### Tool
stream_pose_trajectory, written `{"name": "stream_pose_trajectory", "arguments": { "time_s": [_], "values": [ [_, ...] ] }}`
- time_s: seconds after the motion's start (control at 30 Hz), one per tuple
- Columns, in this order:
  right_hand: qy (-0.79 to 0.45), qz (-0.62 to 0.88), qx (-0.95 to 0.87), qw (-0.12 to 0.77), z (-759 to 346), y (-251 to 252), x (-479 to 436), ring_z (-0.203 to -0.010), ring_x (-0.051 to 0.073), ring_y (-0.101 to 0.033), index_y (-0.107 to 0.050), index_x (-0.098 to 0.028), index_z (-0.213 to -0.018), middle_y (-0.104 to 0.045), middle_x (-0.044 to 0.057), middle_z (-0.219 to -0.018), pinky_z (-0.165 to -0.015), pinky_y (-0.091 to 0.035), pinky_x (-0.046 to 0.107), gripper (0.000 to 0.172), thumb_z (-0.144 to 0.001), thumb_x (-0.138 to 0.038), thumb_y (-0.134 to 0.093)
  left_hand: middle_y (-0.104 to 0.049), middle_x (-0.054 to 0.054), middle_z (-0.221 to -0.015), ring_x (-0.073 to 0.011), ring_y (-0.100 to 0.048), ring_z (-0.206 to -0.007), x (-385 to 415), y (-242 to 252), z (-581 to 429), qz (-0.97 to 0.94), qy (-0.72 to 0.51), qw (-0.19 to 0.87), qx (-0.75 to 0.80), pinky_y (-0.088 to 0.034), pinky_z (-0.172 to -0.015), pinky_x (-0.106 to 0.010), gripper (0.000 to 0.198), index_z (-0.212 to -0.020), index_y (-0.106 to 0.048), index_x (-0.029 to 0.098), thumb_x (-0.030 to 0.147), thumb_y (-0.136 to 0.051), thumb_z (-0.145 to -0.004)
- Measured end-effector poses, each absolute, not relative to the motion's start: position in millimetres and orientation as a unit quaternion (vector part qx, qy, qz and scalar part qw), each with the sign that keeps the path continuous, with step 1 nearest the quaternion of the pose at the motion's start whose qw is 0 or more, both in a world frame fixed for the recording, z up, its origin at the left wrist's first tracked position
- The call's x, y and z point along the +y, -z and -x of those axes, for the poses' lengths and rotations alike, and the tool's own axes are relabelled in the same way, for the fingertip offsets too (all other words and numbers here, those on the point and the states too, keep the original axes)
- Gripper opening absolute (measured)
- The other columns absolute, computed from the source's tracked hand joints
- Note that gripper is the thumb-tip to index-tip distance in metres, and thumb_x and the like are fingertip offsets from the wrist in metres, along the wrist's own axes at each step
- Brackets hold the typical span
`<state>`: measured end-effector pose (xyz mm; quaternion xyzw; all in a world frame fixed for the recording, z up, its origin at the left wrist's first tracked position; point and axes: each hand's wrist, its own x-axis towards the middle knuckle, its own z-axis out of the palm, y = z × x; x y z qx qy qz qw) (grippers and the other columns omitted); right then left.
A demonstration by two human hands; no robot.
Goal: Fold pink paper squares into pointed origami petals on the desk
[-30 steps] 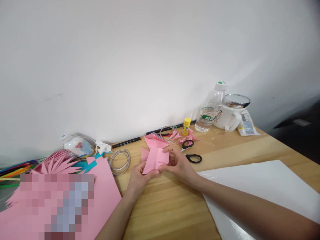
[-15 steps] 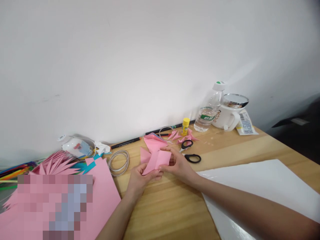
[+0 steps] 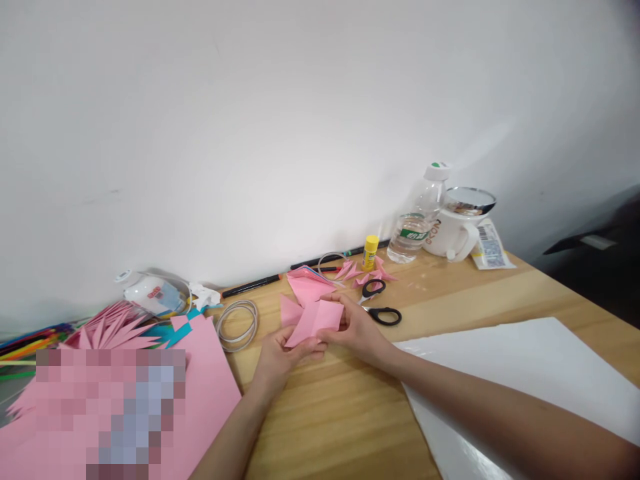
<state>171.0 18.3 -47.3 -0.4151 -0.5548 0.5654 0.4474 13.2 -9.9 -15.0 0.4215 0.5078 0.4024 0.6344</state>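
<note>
Between my two hands is a folded piece of pink paper, creased across its middle and held just above the table. My left hand pinches its lower left edge, the thumb lying along the front. My right hand grips the right side, thumb on the near face and fingers at the top edge and behind. Just beyond the paper lie more folded pink pieces, partly covered by it. To the right of them rest scissors with black handles, their blades mostly hidden behind my right hand.
A yellow glue stick, a water bottle and a white mug stand along the wall. Tape rings and pink sheets lie at left. A white board lies under my right forearm. Black markers lie behind.
Almost nothing differs. Both hands keep their hold on the pink paper, and the view has shifted very slightly.
</note>
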Motion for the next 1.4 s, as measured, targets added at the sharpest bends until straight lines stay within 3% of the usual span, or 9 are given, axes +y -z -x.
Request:
{"name": "stream_pose_trajectory", "arguments": {
  "time_s": [0.2,0.3,0.6,0.87,1.03,1.4],
  "values": [
    [-0.551,0.416,-0.566,0.45,-171.9,47.3,19.8,-0.068,0.013,-0.056,-0.042,-0.019,-0.109,-0.058,0.001,-0.085,-0.057,-0.046,0.024,0.054,-0.061,-0.018,-0.067,-0.071,-0.011,-0.083,-0.0248,-0.067,-0.076,-10.5,12.4,-14.0,-0.407,-0.404,0.661,0.484,-0.052,-0.074,-0.037,0.038,-0.091,-0.064,0.01,0.039,-0.065,-0.067],
    [-0.529,0.433,-0.576,0.448,-173.0,47.6,20.2,-0.07,0.014,-0.055,-0.045,-0.019,-0.108,-0.058,0.003,-0.089,-0.058,-0.045,0.024,0.055,-0.059,-0.019,-0.068,-0.071,-0.01,-0.085,-0.0246,-0.067,-0.078,-10.9,10.2,-14.6,-0.417,-0.397,0.652,0.493,-0.052,-0.075,-0.036,0.038,-0.09,-0.065,0.01,0.036,-0.069,-0.063],
    [-0.532,0.451,-0.574,0.429,-173.3,47.5,19.7,-0.061,0.012,-0.051,-0.044,-0.018,-0.11,-0.055,-0.002,-0.073,-0.051,-0.041,0.021,0.058,-0.058,-0.021,-0.07,-0.072,-0.009,-0.084,-0.0245,-0.067,-0.078,-12.4,10.5,-14.3,-0.428,-0.398,0.634,0.506,-0.051,-0.078,-0.036,0.035,-0.086,-0.067,0.012,0.028,-0.075,-0.056],
    [-0.518,0.453,-0.585,0.429,-173.9,48.9,20.7,-0.065,0.012,-0.053,-0.046,-0.018,-0.109,-0.057,0.0,-0.082,-0.054,-0.042,0.022,0.058,-0.057,-0.022,-0.071,-0.072,-0.007,-0.075,-0.0248,-0.067,-0.073,-10.1,15.3,-14.1,-0.448,-0.393,0.613,0.518,-0.052,-0.075,-0.036,0.032,-0.077,-0.068,0.011,0.032,-0.075,-0.054],
    [-0.544,0.435,-0.574,0.43,-173.7,49.9,20.7,-0.062,0.012,-0.054,-0.046,-0.019,-0.108,-0.057,-0.001,-0.077,-0.053,-0.043,0.022,0.055,-0.059,-0.022,-0.071,-0.072,-0.007,-0.072,-0.0249,-0.067,-0.071,-11.6,17.2,-16.6,-0.415,-0.413,0.608,0.537,-0.053,-0.072,-0.036,0.035,-0.078,-0.069,0.011,0.033,-0.077,-0.051],
    [-0.619,0.347,-0.538,0.455,-170.4,41.0,14.1,-0.083,0.018,-0.061,-0.042,-0.019,-0.106,-0.061,0.004,-0.093,-0.07,-0.051,0.03,0.057,-0.059,-0.021,-0.073,-0.072,-0.008,-0.075,-0.0245,-0.067,-0.07,-9.1,21.7,-13.4,-0.407,-0.431,0.621,0.513,-0.053,-0.074,-0.038,0.034,-0.077,-0.067,0.01,0.032,-0.076,-0.052]
  ]
}}
